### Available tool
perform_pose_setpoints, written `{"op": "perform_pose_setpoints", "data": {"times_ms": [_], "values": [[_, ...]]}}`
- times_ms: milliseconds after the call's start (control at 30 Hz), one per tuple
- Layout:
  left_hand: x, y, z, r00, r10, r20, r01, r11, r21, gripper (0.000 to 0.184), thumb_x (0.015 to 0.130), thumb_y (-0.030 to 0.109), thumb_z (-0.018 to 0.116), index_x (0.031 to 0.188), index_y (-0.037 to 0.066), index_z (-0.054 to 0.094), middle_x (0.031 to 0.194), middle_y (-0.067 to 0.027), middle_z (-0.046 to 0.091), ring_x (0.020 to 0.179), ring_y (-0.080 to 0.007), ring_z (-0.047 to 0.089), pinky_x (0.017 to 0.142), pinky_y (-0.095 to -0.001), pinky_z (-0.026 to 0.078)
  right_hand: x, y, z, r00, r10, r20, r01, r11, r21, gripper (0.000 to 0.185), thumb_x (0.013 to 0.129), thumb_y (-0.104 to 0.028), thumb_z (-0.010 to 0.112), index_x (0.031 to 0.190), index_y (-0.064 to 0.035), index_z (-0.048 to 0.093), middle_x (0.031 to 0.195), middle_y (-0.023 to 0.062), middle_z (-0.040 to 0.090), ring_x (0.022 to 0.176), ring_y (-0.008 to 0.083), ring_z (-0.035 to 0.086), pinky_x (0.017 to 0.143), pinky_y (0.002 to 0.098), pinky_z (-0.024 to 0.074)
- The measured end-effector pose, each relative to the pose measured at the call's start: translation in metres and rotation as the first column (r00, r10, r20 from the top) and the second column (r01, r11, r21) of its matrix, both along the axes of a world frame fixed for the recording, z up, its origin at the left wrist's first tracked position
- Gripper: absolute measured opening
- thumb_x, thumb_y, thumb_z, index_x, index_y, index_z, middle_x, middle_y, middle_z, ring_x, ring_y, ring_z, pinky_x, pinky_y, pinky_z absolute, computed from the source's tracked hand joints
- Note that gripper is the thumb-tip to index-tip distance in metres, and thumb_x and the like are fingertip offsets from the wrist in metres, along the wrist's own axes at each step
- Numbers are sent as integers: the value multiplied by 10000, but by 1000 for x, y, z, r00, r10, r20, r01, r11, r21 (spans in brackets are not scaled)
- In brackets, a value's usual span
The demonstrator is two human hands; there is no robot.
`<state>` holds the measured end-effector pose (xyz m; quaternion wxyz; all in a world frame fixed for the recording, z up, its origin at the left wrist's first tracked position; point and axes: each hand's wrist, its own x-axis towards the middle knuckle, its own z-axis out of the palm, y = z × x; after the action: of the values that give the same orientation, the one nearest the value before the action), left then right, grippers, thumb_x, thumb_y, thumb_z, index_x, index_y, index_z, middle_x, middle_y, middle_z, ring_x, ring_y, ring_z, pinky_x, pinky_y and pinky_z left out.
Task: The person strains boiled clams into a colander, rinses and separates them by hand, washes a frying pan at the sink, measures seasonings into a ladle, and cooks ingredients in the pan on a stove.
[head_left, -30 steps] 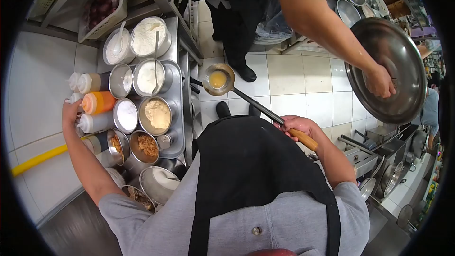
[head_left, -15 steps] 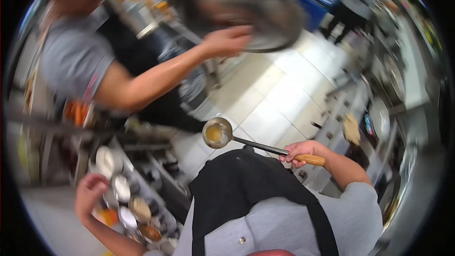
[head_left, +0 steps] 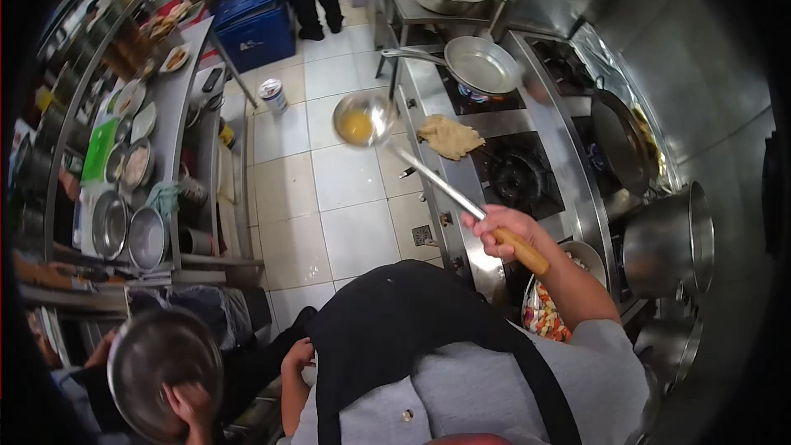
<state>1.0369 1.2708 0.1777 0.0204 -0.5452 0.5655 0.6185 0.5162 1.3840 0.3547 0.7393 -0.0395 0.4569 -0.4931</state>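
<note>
My right hand (head_left: 509, 235) is closed round the wooden handle of a long metal ladle (head_left: 432, 175). The ladle's bowl hangs over the floor beside the stove front, with a yellow liquid (head_left: 357, 126) in the bottom. My left hand (head_left: 300, 356) is low at my side by the black apron; its fingers are partly hidden and I cannot see anything in them. Nearest the ladle on the stove (head_left: 515, 128) lies a crumpled tan cloth (head_left: 450, 137). A frying pan (head_left: 482, 64) sits beyond it over a lit burner.
A pan of chopped vegetables (head_left: 544, 313) stands beside my right forearm. A large dark wok (head_left: 620, 142) and a tall pot (head_left: 669, 239) are at the back. At lower left, a co-worker's hand (head_left: 189, 402) touches a big metal bowl (head_left: 165, 363). A can (head_left: 273, 95) stands on the floor.
My view has turned right, from the co-worker and ingredient containers toward the stove. The ladle has come along in my right hand. My left hand has moved from near the containers to my side.
</note>
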Motion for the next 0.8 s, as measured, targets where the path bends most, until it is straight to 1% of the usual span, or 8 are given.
{"op": "perform_pose_setpoints", "data": {"times_ms": [67, 167, 300, 500, 633, 667, 733, 800], "values": [[-4, -22, 2, 999, 1, 45, -6, 995, 96, 222, 919, 251, 533, 1076, 103, 586, 885, -55, 637, 744, -195, 601, 636, -426, 532, -22, -5, -11, 988, -157, 15, 157, 985, -64, 200, 854, -40, 533, 1051, -57, 502, 599, 57, 565, 362, 138, 512, 272, 259, 369], [33, -75, -90, 1000, 15, 10, -17, 954, 300, 272, 937, 314, 572, 1108, 103, 559, 959, -110, 660, 799, -241, 631, 696, -466, 526, -53, -26, -1, 943, -330, 36, 332, 942, -50, 176, 865, -77, 536, 1035, -114, 512, 612, 29, 567, 378, 118, 505, 277, 248, 355], [45, -154, -154, 963, 80, 256, -171, 919, 355, 339, 914, 329, 620, 1129, 75, 551, 1026, -141, 662, 869, -289, 638, 714, -476, 518, -104, -74, -11, 857, -480, -186, 487, 873, -10, 112, 829, -90, 572, 933, -125, 548, 612, 6, 517, 413, 116, 466, 344, 228, 357], [4, -192, -146, 950, 253, 182, -288, 935, 208, 321, 912, 326, 605, 1116, 81, 563, 1009, -107, 664, 837, -246, 640, 696, -447, 513, -190, -132, -106, 575, -349, -740, 534, 845, 17, 164, 814, -91, 610, 940, -30, 524, 682, 85, 545, 509, 208, 538, 473, 354, 483], [-22, -193, -155, 966, 231, 119, -249, 953, 171, 312, 864, 322, 625, 1022, 57, 668, 928, -115, 687, 785, -269, 652, 654, -462, 520, -242, -128, -215, 362, -385, -849, 605, 790, -100, 540, 831, -221, 678, 1269, 37, 496, 1030, 164, 625, 845, 246, 636, 686, 418, 548], [-14, -196, -184, 964, 230, 130, -253, 944, 211, 331, 832, 334, 648, 984, 42, 689, 907, -125, 696, 767, -263, 654, 629, -476, 520, -240, -145, -207, 379, -216, -900, 617, 784, 72, 495, 833, -217, 663, 1242, 20, 519, 1025, 154, 627, 853, 256, 638, 698, 432, 549], [-5, -210, -225, 968, 214, 130, -243, 926, 288, 373, 769, 357, 694, 907, 12, 731, 865, -144, 713, 733, -252, 657, 579, -505, 520, -240, -154, -219, 258, -298, -919, 643, 763, -67, 313, 830, -170, 628, 1097, -22, 562, 921, 113, 617, 820, 262, 641, 669, 459, 552], [-22, -262, -211, 996, -4, 92, -8, 992, 127, 395, 779, 352, 698, 981, 13, 718, 821, -133, 682, 675, -245, 640, 547, -448, 548, -239, -171, -213, 355, -299, -886, 665, 747, 14, 240, 850, -135, 601, 1058, -27, 548, 872, 89, 593, 731, 248, 627, 588, 442, 544]]}}
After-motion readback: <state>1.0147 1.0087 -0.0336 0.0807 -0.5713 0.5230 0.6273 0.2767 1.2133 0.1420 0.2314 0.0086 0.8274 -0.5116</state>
